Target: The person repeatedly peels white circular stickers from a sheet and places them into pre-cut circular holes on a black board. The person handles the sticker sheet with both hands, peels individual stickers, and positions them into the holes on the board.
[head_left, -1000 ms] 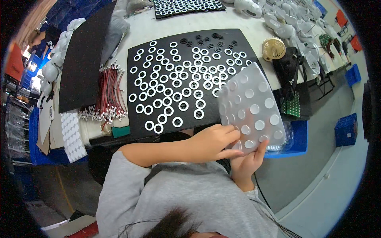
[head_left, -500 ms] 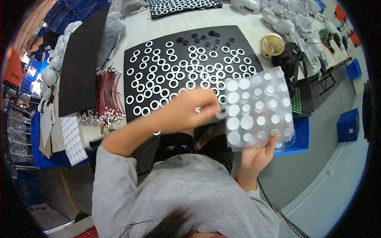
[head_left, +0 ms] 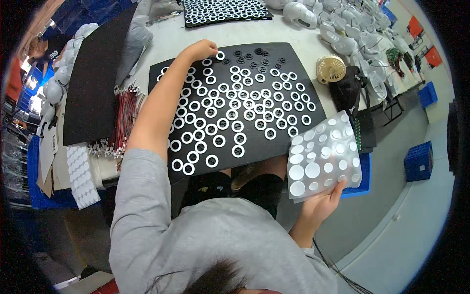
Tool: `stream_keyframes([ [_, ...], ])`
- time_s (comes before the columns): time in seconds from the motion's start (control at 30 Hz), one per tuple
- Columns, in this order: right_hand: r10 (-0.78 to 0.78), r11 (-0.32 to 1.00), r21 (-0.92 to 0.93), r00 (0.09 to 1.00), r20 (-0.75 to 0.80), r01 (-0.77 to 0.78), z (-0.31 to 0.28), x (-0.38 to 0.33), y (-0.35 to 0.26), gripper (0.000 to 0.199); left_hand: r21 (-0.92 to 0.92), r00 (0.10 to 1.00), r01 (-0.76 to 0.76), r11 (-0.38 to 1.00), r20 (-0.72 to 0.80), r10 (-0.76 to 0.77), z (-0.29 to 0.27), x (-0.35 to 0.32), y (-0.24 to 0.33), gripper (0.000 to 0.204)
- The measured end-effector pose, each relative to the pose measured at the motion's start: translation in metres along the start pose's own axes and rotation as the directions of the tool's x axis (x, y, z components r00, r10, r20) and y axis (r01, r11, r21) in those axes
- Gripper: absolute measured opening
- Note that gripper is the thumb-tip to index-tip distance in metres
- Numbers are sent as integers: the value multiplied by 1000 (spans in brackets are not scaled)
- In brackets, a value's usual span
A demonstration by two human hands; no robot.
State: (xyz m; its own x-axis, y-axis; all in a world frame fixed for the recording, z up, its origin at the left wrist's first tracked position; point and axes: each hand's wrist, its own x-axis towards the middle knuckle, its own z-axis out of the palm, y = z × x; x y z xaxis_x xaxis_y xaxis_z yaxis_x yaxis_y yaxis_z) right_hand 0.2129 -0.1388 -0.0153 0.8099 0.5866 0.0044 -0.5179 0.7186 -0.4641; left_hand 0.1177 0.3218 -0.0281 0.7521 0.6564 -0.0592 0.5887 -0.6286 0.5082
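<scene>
A black foam mat (head_left: 286, 63) lies on the table, covered with several white rings (head_left: 219, 141) and a few bare black discs (head_left: 249, 53) at its far edge. My left hand (head_left: 201, 49) reaches across to the far side of the mat, fingers pinched on a white ring (head_left: 220, 55) there. My right hand (head_left: 320, 206) holds a translucent sheet of round white stickers (head_left: 323, 157) by its lower edge, off the near right corner of the mat.
A second black mat (head_left: 93, 83) and a bundle of red wires (head_left: 125, 117) lie to the left. A white sticker strip (head_left: 81, 171) sits at near left. A round gold fan (head_left: 331, 69), white shells (head_left: 303, 14) and blue crates (head_left: 418, 161) are to the right.
My left hand left the sticker sheet and stretched out to the far edge of the mat. My right hand lowered the sheet a little to the right.
</scene>
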Motion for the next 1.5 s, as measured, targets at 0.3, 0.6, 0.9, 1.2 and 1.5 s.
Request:
stream_keyframes([
  [0.3,67,997,-25,998,5,-67,-3,2,7,39,56,1000,-10,998,11,9,3,5,-10,20],
  [0.6,101,994,-42,995,21,-100,2,0,11,40,217,997,71,974,-49,-61,8,12,-9,21],
  [0.9,165,986,-6,981,100,-166,3,-3,12,40,326,958,213,921,-254,-132,3,-6,13,26],
  [1.2,212,973,61,969,126,-221,12,-1,20,42,-285,857,-483,828,43,514,33,-157,188,29],
  [1.5,239,904,310,948,208,-296,25,-17,28,50,-2,655,-750,662,-139,742,83,-215,206,33],
])
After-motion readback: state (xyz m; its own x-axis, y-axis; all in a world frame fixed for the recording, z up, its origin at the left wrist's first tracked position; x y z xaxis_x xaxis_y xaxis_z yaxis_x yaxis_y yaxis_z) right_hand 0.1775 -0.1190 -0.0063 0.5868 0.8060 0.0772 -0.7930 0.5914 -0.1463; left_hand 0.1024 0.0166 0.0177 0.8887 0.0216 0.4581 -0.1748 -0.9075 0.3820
